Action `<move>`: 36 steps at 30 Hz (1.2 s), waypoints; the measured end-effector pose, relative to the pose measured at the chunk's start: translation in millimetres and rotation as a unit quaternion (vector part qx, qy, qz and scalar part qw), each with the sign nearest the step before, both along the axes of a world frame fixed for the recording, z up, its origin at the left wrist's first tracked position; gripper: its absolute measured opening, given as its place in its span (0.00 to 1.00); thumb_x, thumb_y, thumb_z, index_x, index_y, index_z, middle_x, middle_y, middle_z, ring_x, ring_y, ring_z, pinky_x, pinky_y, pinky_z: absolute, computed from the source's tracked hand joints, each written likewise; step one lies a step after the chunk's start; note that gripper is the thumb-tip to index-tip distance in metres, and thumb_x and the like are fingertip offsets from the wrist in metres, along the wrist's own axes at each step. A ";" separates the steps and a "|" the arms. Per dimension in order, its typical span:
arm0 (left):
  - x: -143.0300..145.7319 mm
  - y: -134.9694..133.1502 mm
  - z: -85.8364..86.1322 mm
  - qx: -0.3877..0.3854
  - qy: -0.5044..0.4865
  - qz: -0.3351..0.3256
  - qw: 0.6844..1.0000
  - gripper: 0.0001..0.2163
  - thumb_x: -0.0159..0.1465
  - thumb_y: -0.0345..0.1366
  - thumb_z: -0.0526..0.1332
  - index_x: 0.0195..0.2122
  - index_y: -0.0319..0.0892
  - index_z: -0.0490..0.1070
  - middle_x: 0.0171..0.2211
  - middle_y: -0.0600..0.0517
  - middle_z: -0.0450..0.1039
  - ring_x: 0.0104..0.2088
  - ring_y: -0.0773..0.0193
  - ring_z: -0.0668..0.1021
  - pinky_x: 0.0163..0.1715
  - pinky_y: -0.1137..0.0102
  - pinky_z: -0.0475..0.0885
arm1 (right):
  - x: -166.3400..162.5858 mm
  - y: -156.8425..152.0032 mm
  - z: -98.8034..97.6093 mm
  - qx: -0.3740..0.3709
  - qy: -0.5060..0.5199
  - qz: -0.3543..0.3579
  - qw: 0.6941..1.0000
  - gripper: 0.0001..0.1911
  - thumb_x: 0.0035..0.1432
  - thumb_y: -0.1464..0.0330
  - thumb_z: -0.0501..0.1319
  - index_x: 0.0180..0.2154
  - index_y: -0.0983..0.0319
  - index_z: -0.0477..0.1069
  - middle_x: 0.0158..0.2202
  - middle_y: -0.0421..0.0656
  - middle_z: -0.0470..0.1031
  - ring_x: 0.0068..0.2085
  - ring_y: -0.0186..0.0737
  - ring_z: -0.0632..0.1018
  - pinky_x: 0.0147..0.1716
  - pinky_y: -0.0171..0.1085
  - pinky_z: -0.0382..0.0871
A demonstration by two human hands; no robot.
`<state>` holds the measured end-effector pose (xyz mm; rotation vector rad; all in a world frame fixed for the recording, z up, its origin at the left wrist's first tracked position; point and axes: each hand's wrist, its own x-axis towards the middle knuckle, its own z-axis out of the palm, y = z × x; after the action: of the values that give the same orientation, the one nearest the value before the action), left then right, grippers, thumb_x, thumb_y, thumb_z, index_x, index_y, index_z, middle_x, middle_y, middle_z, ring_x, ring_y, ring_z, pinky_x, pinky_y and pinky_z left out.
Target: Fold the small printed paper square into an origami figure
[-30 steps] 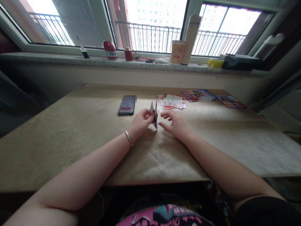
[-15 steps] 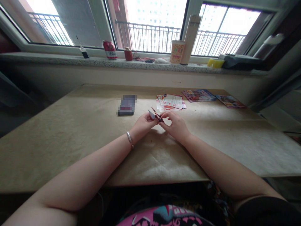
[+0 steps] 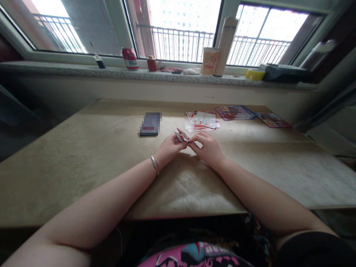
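Pixelated dark slab [image 3: 150, 124] on the counter [image 3: 83, 155] is unidentifiable; left hand [image 3: 168, 147] and right hand [image 3: 209, 148] hide most of the folded paper [image 3: 182, 135]; print on the leaflets [image 3: 202, 120] is unreadable.

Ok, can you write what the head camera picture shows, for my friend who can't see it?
A person's left hand and right hand pinch a small folded paper between them over a brown table. Behind it lie colourful leaflets and a dark flat object, under a cluttered windowsill.
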<state>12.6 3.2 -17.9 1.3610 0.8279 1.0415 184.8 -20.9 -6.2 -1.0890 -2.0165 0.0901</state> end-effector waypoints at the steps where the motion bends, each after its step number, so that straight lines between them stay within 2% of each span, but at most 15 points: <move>1: -0.2 0.0 0.1 -0.001 0.003 0.000 1.000 0.18 0.50 0.40 0.69 0.38 0.37 0.67 0.36 0.49 0.74 0.36 0.64 0.76 0.38 0.69 0.72 | 0.0 0.2 0.0 -0.002 -0.001 0.001 1.000 0.03 0.56 0.68 0.62 0.34 0.58 0.75 0.33 0.42 0.75 0.39 0.41 0.74 0.40 0.39 0.68; 6: 0.6 -0.3 1.9 0.005 -0.004 0.013 1.000 0.22 0.48 0.37 0.70 0.42 0.38 0.66 0.34 0.52 0.73 0.34 0.66 0.76 0.36 0.71 0.70 | -0.8 -0.8 2.2 -0.012 -0.005 0.005 1.000 0.03 0.56 0.69 0.62 0.33 0.58 0.75 0.34 0.42 0.76 0.41 0.41 0.73 0.42 0.39 0.67; 11: 0.7 -0.7 4.3 0.019 0.012 0.029 0.999 0.21 0.46 0.35 0.70 0.40 0.38 0.66 0.32 0.54 0.71 0.32 0.67 0.75 0.35 0.71 0.69 | -1.1 0.0 2.2 -0.027 0.025 0.019 0.999 0.02 0.55 0.70 0.63 0.32 0.58 0.75 0.34 0.42 0.76 0.40 0.41 0.74 0.43 0.40 0.67; 16: -0.8 -2.0 6.8 0.046 0.033 0.020 0.998 0.18 0.48 0.36 0.70 0.38 0.39 0.67 0.32 0.54 0.72 0.33 0.67 0.76 0.37 0.71 0.70 | -0.4 3.6 0.2 -0.050 0.081 0.046 0.994 0.02 0.55 0.69 0.63 0.31 0.59 0.74 0.34 0.42 0.76 0.39 0.39 0.75 0.43 0.40 0.68; 20: -2.2 -1.6 6.6 0.061 0.033 0.012 0.998 0.17 0.51 0.39 0.69 0.39 0.39 0.67 0.33 0.52 0.74 0.33 0.66 0.77 0.37 0.69 0.71 | -0.5 4.1 0.2 -0.073 0.115 0.049 0.989 0.03 0.55 0.69 0.62 0.29 0.60 0.73 0.38 0.43 0.76 0.41 0.38 0.75 0.45 0.40 0.69; 29: -1.8 -1.7 7.9 0.072 0.036 0.021 0.997 0.16 0.51 0.40 0.68 0.37 0.38 0.69 0.32 0.51 0.75 0.33 0.64 0.78 0.40 0.66 0.71 | 0.5 4.4 -3.1 -0.103 0.163 0.052 0.980 0.04 0.54 0.67 0.62 0.30 0.60 0.70 0.37 0.42 0.78 0.40 0.38 0.77 0.45 0.40 0.69; 32: -1.5 -1.2 7.1 0.080 0.042 0.021 0.996 0.16 0.51 0.40 0.68 0.37 0.38 0.69 0.32 0.51 0.75 0.33 0.64 0.77 0.39 0.67 0.71 | 0.8 4.8 -4.0 -0.097 0.156 0.038 0.982 0.03 0.54 0.67 0.62 0.32 0.60 0.71 0.36 0.42 0.78 0.39 0.38 0.77 0.43 0.39 0.69; 36: -2.2 -0.8 6.7 0.091 0.067 0.034 0.993 0.16 0.51 0.41 0.68 0.37 0.39 0.70 0.33 0.50 0.75 0.34 0.63 0.77 0.39 0.67 0.71 | 0.7 5.0 -2.1 -0.088 0.120 0.043 0.988 0.04 0.55 0.68 0.61 0.29 0.60 0.72 0.35 0.42 0.77 0.39 0.38 0.76 0.44 0.39 0.69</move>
<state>10.4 2.3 -11.3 1.5807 0.9008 1.1079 185.5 -15.9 -8.3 -1.0448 -1.8630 0.4306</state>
